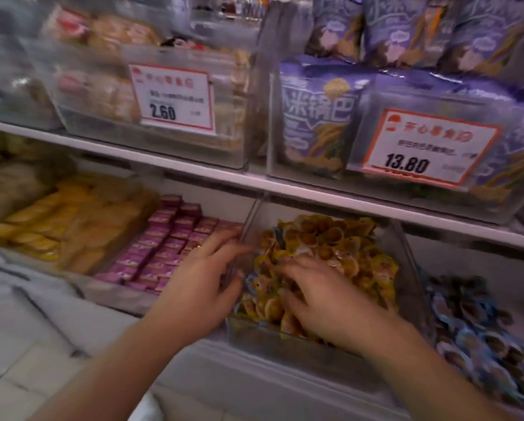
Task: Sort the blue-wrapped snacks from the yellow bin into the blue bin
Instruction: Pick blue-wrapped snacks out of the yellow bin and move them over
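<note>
A clear bin of yellow-wrapped snacks (330, 247) sits on the lower shelf, centre right. A few blue-wrapped snacks (250, 282) show among the yellow ones near its left side. To its right stands the bin of blue-wrapped snacks (473, 323). My left hand (206, 284) rests at the yellow bin's left wall, fingers spread. My right hand (315, 299) lies palm down in the yellow pile with fingers curled into the wrappers; blur hides whether it grips one.
Left of the yellow bin are pink boxed snacks (163, 250) and orange-yellow packs (69, 220). The upper shelf (194, 168) overhangs, carrying clear bins with price cards (172, 98) and purple bags (324, 117). Pale floor tiles (27, 344) lie lower left.
</note>
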`<state>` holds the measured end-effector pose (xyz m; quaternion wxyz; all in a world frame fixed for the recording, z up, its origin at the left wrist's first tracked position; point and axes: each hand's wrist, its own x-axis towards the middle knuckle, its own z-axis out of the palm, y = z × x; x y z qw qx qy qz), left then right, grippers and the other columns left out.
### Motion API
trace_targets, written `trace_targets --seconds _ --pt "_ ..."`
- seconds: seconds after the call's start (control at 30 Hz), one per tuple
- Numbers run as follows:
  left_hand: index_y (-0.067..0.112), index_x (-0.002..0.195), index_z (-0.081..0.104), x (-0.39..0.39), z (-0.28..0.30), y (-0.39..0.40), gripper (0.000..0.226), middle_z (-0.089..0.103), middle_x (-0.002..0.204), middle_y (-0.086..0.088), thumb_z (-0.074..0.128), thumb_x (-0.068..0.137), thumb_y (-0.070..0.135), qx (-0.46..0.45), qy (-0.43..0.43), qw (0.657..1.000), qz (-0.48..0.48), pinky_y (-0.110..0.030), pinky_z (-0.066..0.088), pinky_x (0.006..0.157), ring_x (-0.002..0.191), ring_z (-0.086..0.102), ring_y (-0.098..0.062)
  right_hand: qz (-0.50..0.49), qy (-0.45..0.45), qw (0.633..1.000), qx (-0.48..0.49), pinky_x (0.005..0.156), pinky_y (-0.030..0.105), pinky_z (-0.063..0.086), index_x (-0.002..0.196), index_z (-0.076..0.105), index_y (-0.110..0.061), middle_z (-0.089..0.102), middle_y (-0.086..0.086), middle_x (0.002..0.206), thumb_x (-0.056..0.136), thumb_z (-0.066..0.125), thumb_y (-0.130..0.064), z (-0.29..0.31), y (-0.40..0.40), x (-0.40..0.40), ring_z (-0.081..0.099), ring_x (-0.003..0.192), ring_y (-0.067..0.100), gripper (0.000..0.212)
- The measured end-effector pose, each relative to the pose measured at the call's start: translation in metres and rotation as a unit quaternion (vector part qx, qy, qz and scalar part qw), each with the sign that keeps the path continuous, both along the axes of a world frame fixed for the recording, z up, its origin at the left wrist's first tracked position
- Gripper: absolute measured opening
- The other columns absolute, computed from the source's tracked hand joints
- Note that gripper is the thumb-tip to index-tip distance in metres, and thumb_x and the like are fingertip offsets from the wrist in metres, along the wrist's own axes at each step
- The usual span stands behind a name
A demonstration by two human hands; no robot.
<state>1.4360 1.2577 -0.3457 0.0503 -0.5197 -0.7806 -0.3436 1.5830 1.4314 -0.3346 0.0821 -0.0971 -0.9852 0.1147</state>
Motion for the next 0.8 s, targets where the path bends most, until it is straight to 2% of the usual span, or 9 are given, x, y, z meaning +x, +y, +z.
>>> trace_targets --seconds 0.07,0.13,0.2,0.37,0.5,0.57,0.67,0.73,0.8 --pt "0.042 0.128 0.054 -0.004 -0.001 -0.006 0.040 0.045 0.138 0.019 0.051 0.088 0.039 0.001 -0.015 1.000 -0.005 -0.020 0.044 0.098 0.124 0.051 -0.005 -0.025 -0.095 0.994 0.053 0.096 0.044 0.048 0.139 0.047 -0.032 0.052 0.002 0.134 0.093 0.045 -0.041 -0.012 0.001 -0.024 0.046 0.122 0.029 0.046" --pt "0.044 0.130 0.052 -0.007 0.000 -0.010 0.041 0.046 0.131 0.025 0.048 0.089 0.044 -0.005 -0.036 0.999 -0.015 -0.007 0.038 0.092 0.118 0.052 0.001 -0.055 -0.176 0.982 0.035 0.097 0.045 0.047 0.136 0.049 -0.032 0.051 0.004 0.135 0.091 0.050 -0.042 -0.016 0.005 -0.045 0.045 0.122 0.031 0.046" --pt "0.043 0.130 0.054 -0.009 0.002 -0.012 0.041 0.049 0.127 0.026 0.047 0.090 0.045 0.000 -0.049 0.999 -0.023 -0.009 0.040 0.091 0.115 0.052 0.003 -0.071 -0.215 0.973 0.035 0.094 0.043 0.051 0.128 0.057 -0.030 0.059 0.004 0.129 0.085 0.058 -0.038 -0.016 0.010 -0.063 0.054 0.116 0.029 0.043" --pt "0.041 0.127 0.058 -0.013 0.008 -0.015 0.036 0.055 0.123 0.021 0.055 0.091 0.036 0.024 -0.081 0.996 -0.018 -0.022 0.048 0.090 0.109 0.056 0.000 -0.170 -0.160 0.970 0.070 0.082 0.036 0.055 0.111 0.067 -0.033 0.069 -0.001 0.110 0.085 0.057 -0.031 -0.013 0.024 -0.070 0.066 0.099 0.024 0.028" --pt "0.034 0.127 0.061 -0.014 0.012 -0.018 0.035 0.058 0.123 0.013 0.056 0.092 0.031 0.031 -0.092 0.995 -0.007 -0.028 0.048 0.093 0.109 0.059 -0.008 -0.126 0.008 0.987 0.097 0.071 0.029 0.050 0.104 0.067 -0.027 0.070 0.002 0.100 0.088 0.055 -0.031 -0.001 0.016 -0.075 0.067 0.090 0.025 0.021" --pt "0.034 0.128 0.060 -0.013 0.013 -0.020 0.035 0.058 0.124 0.012 0.056 0.093 0.031 0.026 -0.097 0.995 -0.006 -0.029 0.049 0.093 0.108 0.059 -0.009 -0.071 -0.049 0.996 0.037 0.079 0.032 0.053 0.110 0.065 -0.030 0.069 0.002 0.107 0.087 0.056 -0.034 0.000 -0.002 -0.081 0.065 0.098 0.025 0.026" --pt "0.033 0.129 0.060 -0.011 0.013 -0.022 0.035 0.057 0.123 0.013 0.054 0.095 0.032 0.030 -0.106 0.994 -0.004 -0.024 0.049 0.087 0.103 0.059 -0.006 -0.079 -0.250 0.965 0.018 0.105 0.045 0.042 0.134 0.050 -0.039 0.049 0.004 0.139 0.080 0.056 -0.052 -0.013 -0.017 -0.087 0.044 0.128 0.032 0.055" --pt "0.033 0.129 0.059 -0.010 0.013 -0.022 0.034 0.056 0.124 0.014 0.053 0.096 0.032 0.032 -0.111 0.993 -0.007 -0.021 0.049 0.084 0.100 0.059 -0.005 -0.107 -0.272 0.956 0.021 0.106 0.046 0.041 0.134 0.050 -0.038 0.047 0.005 0.139 0.075 0.058 -0.057 -0.013 -0.017 -0.091 0.042 0.129 0.034 0.063" --pt "0.032 0.129 0.059 -0.010 0.012 -0.023 0.034 0.056 0.123 0.013 0.052 0.096 0.032 0.031 -0.112 0.993 -0.009 -0.022 0.050 0.082 0.098 0.060 -0.006 -0.104 -0.236 0.966 0.016 0.095 0.040 0.050 0.120 0.061 -0.033 0.061 0.006 0.124 0.074 0.061 -0.053 -0.011 -0.018 -0.096 0.056 0.117 0.031 0.050"
